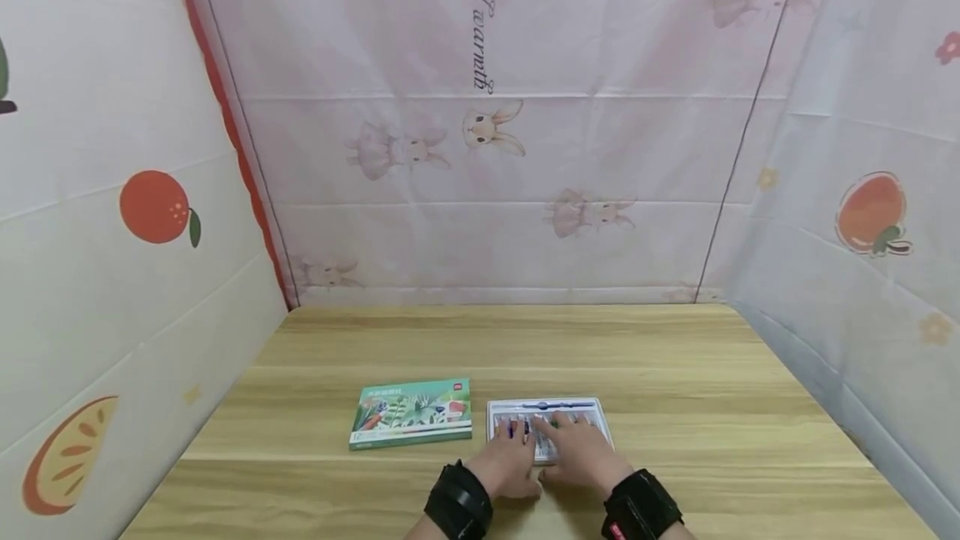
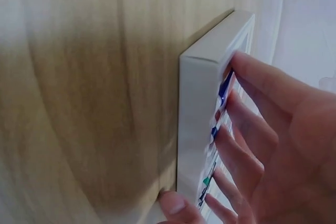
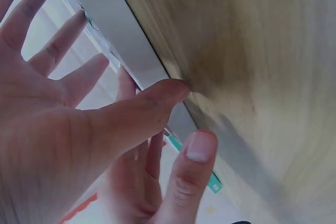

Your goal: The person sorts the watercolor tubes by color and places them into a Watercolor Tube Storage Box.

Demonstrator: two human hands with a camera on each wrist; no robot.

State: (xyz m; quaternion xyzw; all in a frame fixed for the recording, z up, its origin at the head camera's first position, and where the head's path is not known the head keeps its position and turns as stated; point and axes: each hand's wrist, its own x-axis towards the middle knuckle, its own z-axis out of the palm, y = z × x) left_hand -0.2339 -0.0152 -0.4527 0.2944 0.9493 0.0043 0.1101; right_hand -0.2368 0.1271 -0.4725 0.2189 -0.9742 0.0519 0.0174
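A shallow white tray point(image 1: 491, 411) lies flat on the table; small paint tubes point(image 2: 224, 90) with blue and green markings fill it. Along its far side runs a dark, slim paintbrush point(image 1: 558, 406). My left hand point(image 1: 510, 461) spreads over the left part, fingertips touching the tubes and thumb by the near wall point(image 2: 197, 103). Over the right part reaches my right hand point(image 1: 583, 450), its fingers fairly straight on the contents. The right thumb point(image 3: 163, 95) lies across the tray's near side, close to the left thumb point(image 3: 189, 174). Both hands hide most of the tubes.
Left of the tray, a flat green box point(image 1: 412, 411) with a plant picture lies on the wooden table point(image 1: 510, 348). Printed cloth hangs behind the table and at both sides. Each wrist wears a black band point(image 1: 459, 500).
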